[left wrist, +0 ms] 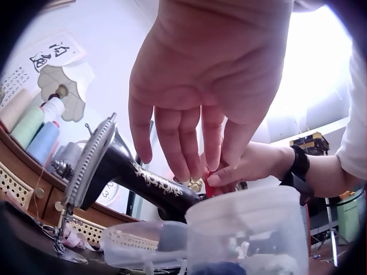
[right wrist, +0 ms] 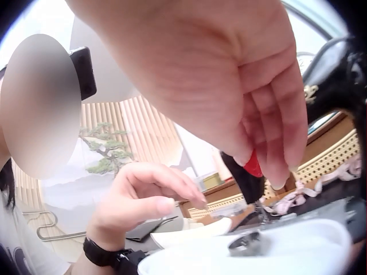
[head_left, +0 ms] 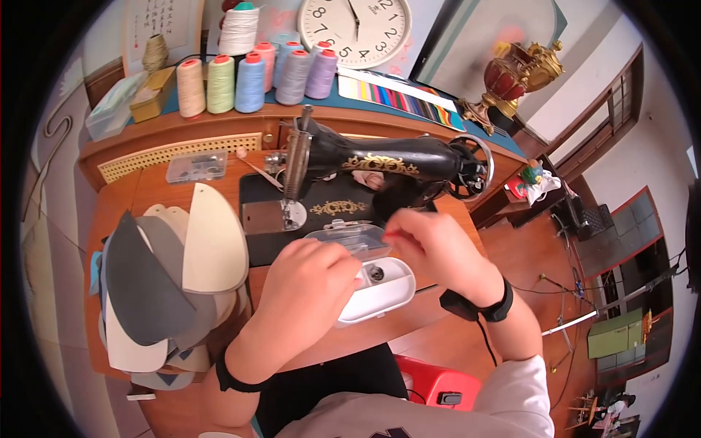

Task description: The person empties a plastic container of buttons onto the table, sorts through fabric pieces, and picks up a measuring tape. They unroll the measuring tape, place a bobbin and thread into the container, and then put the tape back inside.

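Observation:
My right hand (head_left: 447, 255) pinches a small red object (right wrist: 253, 164) between thumb and fingers, above the right end of an opened white case (head_left: 398, 292). Most of the red piece is hidden by the fingers, and I cannot tell its kind. A round metal part, like a bobbin case (head_left: 376, 274), lies in one compartment of the case. The clear lid (head_left: 358, 239) is folded back toward the sewing machine (head_left: 380, 157). My left hand (head_left: 307, 281) hovers over the case's left side, thumb and fingers apart with nothing between them, as the right wrist view shows.
Left of the case lies a stack of cut pieces (head_left: 157, 281) in grey and cream. A clear plastic box (head_left: 197, 166) sits behind them. Several thread cones (head_left: 250, 84) and a colour card (head_left: 398, 98) line the back shelf. The machine's handwheel (head_left: 475, 166) stands at the right.

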